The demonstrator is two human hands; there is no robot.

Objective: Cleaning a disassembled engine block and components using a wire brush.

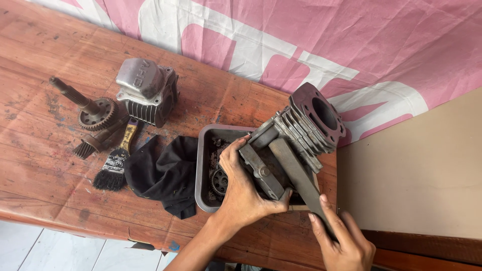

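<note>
My left hand (246, 188) grips the lower end of a grey finned engine cylinder block (301, 133), tilted above a grey metal tray (202, 165). The block's round bore faces up and to the right. My right hand (341, 238) holds a long flat grey metal bar (296, 173) that lies diagonally against the block's side. Small gears and greasy parts (218, 178) lie in the tray, partly hidden by my left hand and the block.
On the worn wooden table (45, 165): a black rag (163, 173) beside the tray, a paintbrush (116, 160), two geared shafts (85, 108), and a grey cylinder head (146, 90). A pink and white banner (301, 35) hangs behind. A tan board (416, 170) lies at right.
</note>
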